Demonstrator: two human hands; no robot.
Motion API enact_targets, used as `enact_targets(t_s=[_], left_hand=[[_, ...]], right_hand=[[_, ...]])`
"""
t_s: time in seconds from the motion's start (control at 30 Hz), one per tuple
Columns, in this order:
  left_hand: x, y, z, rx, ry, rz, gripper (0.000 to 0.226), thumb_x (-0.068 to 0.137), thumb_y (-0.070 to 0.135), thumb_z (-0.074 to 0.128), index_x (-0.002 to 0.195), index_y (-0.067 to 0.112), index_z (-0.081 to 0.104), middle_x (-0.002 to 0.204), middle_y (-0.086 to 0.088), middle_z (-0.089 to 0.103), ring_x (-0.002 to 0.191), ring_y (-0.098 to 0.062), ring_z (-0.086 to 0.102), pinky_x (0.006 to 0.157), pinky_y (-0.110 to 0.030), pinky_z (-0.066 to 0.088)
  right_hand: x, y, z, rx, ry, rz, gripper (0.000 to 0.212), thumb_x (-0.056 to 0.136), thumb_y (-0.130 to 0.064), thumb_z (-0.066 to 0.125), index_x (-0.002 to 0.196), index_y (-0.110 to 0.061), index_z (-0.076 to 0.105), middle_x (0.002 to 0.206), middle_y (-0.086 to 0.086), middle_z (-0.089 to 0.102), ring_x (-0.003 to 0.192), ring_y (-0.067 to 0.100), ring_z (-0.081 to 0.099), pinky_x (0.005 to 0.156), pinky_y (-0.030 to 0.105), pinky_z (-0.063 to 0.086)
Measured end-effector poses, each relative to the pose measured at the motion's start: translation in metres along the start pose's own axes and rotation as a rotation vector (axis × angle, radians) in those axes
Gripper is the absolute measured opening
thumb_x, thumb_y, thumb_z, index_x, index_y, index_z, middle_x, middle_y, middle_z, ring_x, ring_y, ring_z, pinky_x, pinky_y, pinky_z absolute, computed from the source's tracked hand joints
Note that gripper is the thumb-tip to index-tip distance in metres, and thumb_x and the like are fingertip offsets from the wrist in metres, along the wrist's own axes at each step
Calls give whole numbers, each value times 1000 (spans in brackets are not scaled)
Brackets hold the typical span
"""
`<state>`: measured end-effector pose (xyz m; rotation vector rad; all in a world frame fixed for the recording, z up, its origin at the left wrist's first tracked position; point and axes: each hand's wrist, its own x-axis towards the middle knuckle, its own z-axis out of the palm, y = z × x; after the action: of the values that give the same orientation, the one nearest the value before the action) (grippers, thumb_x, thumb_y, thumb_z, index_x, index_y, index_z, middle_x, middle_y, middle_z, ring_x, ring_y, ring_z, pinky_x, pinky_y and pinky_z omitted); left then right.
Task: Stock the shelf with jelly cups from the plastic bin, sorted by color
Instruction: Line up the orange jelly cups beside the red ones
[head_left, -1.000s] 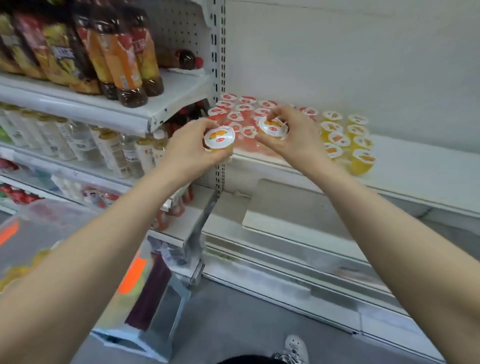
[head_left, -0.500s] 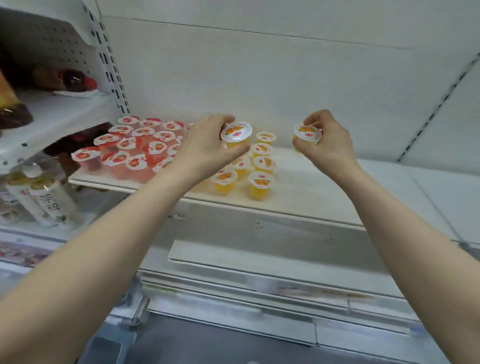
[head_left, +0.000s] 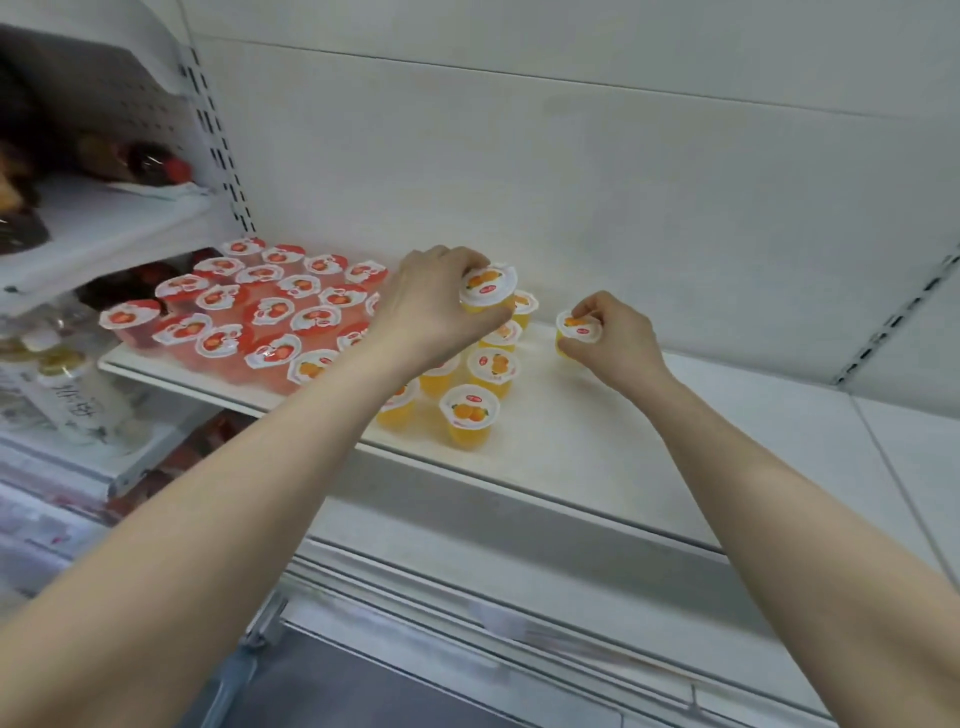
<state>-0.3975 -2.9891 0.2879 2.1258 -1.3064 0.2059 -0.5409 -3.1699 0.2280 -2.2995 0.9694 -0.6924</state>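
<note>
My left hand (head_left: 431, 312) grips an orange jelly cup (head_left: 487, 288) from the side, above the rear of the orange group. My right hand (head_left: 613, 338) holds a second orange jelly cup (head_left: 574, 328) low over the white shelf (head_left: 597, 447), to the right of that group. Several orange cups (head_left: 469, 415) stand in short rows mid-shelf. A block of several red cups (head_left: 270, 312) fills the shelf's left end. One orange cup (head_left: 310, 370) stands at the front edge of the red block. The plastic bin is out of view.
Left of the perforated upright (head_left: 218, 150), a higher shelf holds dark bottles (head_left: 150, 166), and pale drink bottles (head_left: 78, 384) stand below it. The white shelf runs on bare to the right of my right hand. Lower shelf rails (head_left: 467, 597) lie beneath.
Both hands carried their orange cups rightward from in front of the red block to the orange group. The right hand has dropped close to the shelf; the view swung right and the bin left it.
</note>
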Motion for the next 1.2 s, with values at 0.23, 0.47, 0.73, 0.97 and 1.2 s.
enact_targets(t_s=[0.23,0.47,0.73,0.97,1.2], left_hand=[[13,2,11,30,-16,-29,56,75,60,66,119,26,62,112,5,64,105,-19,56,84,-37,48],[21,5,23,39,-28,5,55,76,59,65,119,25,62,112,6,64,104,-18,54,82,-32,46],[26,21,46,47,-86,97,51,75,58,66,114,24,63,104,6,64,103,-19,49,78,-30,41],[27,29,82,225,-200,173,55,76,58,62,115,20,63,107,2,66,104,-22,49,84,-32,43],[22,25,96,295,-250,170,58,75,60,62,117,20,61,109,-1,65,110,-23,48,90,-37,45]], right_hand=[[27,10,19,-46,-24,-34,32,77,-27,75,105,-21,62,108,4,65,99,24,60,82,33,46],[37,18,23,-78,-10,-84,30,81,-27,73,107,-17,62,107,7,62,99,26,58,76,29,39],[36,30,3,-215,-132,-248,43,82,-26,72,123,-20,60,123,6,57,111,28,52,86,27,36],[27,35,-23,-333,-47,-315,43,89,-25,63,131,-16,57,133,8,53,118,31,50,97,39,41],[23,37,-29,-385,-25,-320,44,90,-29,63,131,-14,57,131,10,56,117,33,50,96,43,43]])
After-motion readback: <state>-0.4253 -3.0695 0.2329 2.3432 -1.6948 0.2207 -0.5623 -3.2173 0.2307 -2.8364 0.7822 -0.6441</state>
